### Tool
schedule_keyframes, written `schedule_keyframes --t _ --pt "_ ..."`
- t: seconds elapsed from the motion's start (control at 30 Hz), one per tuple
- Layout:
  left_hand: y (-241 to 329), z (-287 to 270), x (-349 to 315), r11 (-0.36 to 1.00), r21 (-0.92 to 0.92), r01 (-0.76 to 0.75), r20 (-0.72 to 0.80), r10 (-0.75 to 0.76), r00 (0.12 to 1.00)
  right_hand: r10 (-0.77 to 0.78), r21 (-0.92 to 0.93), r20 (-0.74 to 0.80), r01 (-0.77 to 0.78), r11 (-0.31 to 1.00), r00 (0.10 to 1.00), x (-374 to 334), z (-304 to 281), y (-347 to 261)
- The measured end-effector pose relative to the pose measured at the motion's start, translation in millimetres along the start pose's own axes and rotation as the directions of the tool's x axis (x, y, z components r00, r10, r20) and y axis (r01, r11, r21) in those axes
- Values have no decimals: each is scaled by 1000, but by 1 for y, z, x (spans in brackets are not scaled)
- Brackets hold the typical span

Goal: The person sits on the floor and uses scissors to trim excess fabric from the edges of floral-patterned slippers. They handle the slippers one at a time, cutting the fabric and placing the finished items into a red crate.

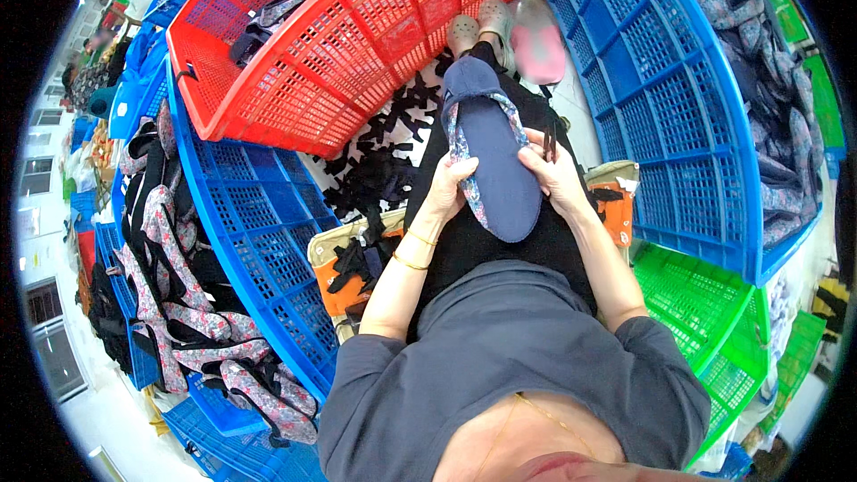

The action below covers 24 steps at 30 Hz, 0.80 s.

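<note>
A navy slipper (493,156) with a floral-print edge lies sole down over my lap, its toe pointing away from me. My left hand (451,186) grips its left side near the heel, thumb on top of the insole. On the opposite side, my right hand (555,174) pinches the rim with the thumb also on the insole. A slim dark tool (550,136) sticks up by the right fingers; its kind I cannot make out. The fingers under the slipper are hidden.
A red basket (357,45) holding a few slippers stands ahead. Blue baskets flank me, with floral slippers (170,259) at left and more slippers (759,80) at right. Black scraps (384,143) litter the floor. A green basket (687,303) sits at lower right.
</note>
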<state>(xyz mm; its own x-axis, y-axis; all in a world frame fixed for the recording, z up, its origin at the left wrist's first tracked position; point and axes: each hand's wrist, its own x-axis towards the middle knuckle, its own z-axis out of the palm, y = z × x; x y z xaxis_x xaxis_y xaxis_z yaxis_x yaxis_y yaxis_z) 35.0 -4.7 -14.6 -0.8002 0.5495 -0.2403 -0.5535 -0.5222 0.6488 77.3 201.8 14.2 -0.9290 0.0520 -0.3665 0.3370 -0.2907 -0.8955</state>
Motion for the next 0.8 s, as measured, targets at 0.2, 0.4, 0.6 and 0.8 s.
schedule_keyframes --t 0.2,0.4,0.6,0.8 --pt "6 2 3 979 199 -41 -4 43 999 -33 57 -8 33 998 999 -6 4 -2" --pt "31 10 23 608 752 -257 -55 446 893 17 44 -31 -16 999 999 -9 -2 0" --pt "53 1 39 90 910 -405 311 501 808 17 -50 1 -17 999 1000 -20 5 6" --pt "28 -2 32 72 917 -392 294 542 788 -411 -565 -34 321 760 911 -7 0 18"
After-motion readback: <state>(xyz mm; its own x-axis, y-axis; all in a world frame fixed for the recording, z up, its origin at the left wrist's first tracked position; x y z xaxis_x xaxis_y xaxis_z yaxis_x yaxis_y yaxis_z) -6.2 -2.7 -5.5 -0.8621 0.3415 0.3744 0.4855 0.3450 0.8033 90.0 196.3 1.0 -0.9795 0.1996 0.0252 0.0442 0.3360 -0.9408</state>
